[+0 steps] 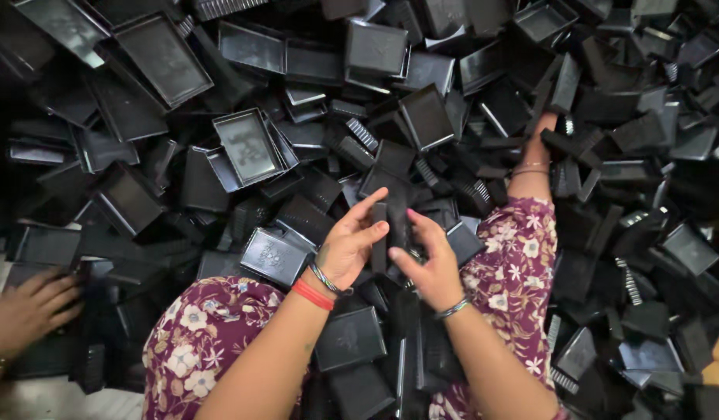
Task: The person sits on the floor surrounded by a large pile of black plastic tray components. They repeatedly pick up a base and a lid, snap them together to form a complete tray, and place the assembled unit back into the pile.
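Black plastic trays (250,146) heap all around me, from nine o'clock through twelve to three. At centre, my left hand (348,247) and right hand (431,264) close together on one narrow black piece (380,233), held upright between them. I judge I'm fitting it; next needs a steady press. Someone else's hand (29,309) works at eight o'clock.

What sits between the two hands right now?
In the head view, a narrow black plastic piece stands upright between the left hand and the right hand. Fingers of both hands touch it, above the pile of black trays.
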